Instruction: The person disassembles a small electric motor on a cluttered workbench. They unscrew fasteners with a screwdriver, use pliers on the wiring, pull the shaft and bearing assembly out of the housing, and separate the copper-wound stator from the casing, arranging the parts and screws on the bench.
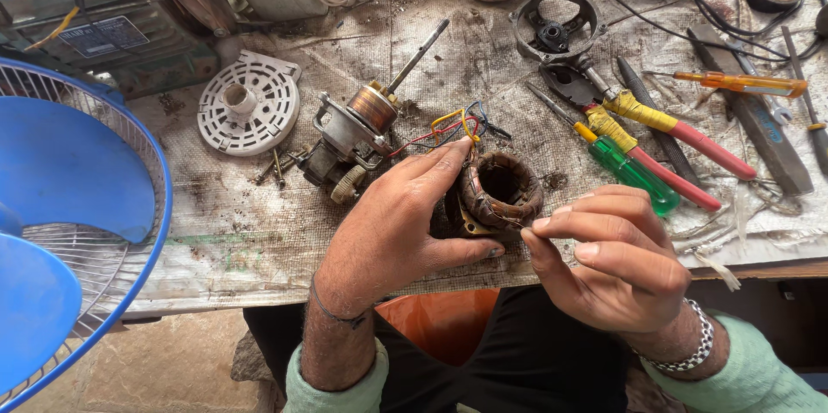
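My left hand grips a round motor stator wound with brown copper coils, holding it just above the bench's front edge. Coloured wires run from the stator toward a rotor with a steel shaft lying on the bench. My right hand is beside the stator on its right, thumb and forefinger pinched at the coil's lower rim. Whether a thin wire sits in that pinch cannot be made out.
A blue fan with wire guard stands at left. On the dirty bench lie a white round motor cover, screws, red-handled pliers, a green screwdriver, an orange screwdriver, a file and a metal motor housing.
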